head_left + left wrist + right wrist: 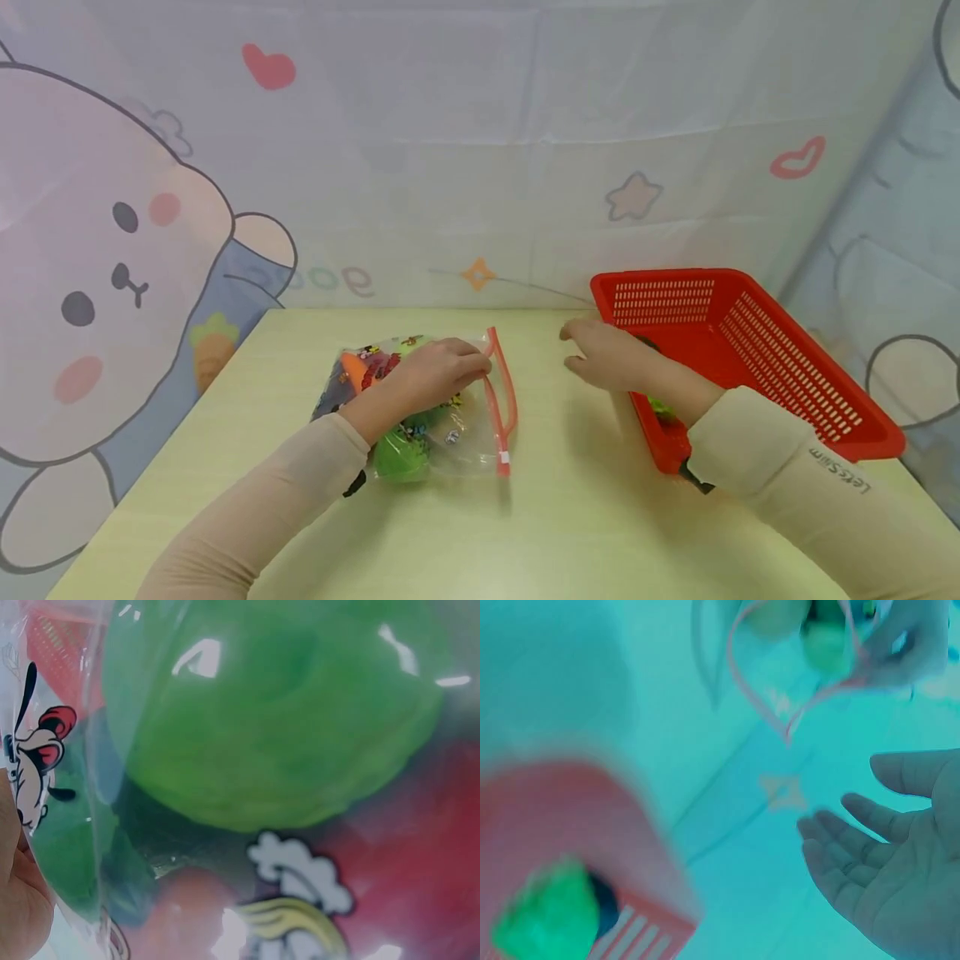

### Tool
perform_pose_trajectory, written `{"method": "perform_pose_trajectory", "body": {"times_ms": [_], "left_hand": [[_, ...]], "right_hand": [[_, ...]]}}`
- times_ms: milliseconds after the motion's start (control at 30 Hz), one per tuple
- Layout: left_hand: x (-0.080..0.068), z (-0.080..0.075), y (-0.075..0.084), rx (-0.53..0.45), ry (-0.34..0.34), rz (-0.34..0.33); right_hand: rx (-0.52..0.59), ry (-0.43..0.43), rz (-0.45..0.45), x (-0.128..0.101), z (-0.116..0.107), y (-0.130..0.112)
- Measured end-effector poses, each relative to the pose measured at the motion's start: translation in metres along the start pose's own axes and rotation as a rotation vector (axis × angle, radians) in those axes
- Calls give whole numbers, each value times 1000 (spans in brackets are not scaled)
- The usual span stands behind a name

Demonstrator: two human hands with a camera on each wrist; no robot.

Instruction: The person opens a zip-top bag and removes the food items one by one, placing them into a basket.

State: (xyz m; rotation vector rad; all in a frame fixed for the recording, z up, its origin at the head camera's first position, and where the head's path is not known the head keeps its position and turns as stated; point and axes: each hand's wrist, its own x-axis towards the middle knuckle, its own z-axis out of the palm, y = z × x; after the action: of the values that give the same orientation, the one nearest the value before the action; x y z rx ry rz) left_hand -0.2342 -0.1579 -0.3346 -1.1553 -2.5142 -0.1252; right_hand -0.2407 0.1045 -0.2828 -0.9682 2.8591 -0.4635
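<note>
Resting palm-down in the centre of the head view, the left hand [435,371] lies on top of the clear zip bag [442,433], its forearm in a beige sleeve [300,483] running down to the lower left of the frame, and its fingertips pinch the upper lip of the bag's mouth right beside the red zip strip [504,400], which gapes open in a narrow loop; the bag sits flat on the pale green table [555,533], just left of centre, stuffed with toys, a green toy [401,454] at its near end and an orange one [351,365] at the far end. Over to the right of centre, the right hand [607,358] hovers above the table with fingers loosely spread and nothing in it, between the bag's mouth and the red basket [750,350], whose near wall it overlaps; the right wrist view confirms it, palm bare and fingers relaxed [885,862]. That arm's sleeve carries grey lettering that reads "LetsSim" [840,471] at the lower right. Up close in the left wrist view, the bag's plastic shows printed cartoon characters [37,769] over the green toy, with no words on it that can be made out
</note>
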Motion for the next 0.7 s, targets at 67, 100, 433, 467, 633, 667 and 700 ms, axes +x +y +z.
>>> {"method": "perform_pose_trajectory", "body": {"times_ms": [67, 100, 433, 467, 633, 667, 700], "left_hand": [[0, 0, 0, -3, 0, 2], [0, 0, -1, -1, 1, 2], [0, 2, -2, 10, 56, 32], [0, 2, -2, 10, 56, 31], [0, 3, -3, 0, 54, 27], [0, 4, -3, -5, 56, 25], [0, 4, -3, -7, 56, 24]], "right_hand": [[-23, -25, -33, 4, 9, -12], [-34, -36, -44, 6, 14, -17], [-72, -90, -70, 33, 66, -39], [-58, -87, -72, 37, 71, -38], [37, -67, -91, 52, 93, -30], [52, -56, -102, 55, 98, -29], [58, -41, -124, 57, 103, -27]]}}
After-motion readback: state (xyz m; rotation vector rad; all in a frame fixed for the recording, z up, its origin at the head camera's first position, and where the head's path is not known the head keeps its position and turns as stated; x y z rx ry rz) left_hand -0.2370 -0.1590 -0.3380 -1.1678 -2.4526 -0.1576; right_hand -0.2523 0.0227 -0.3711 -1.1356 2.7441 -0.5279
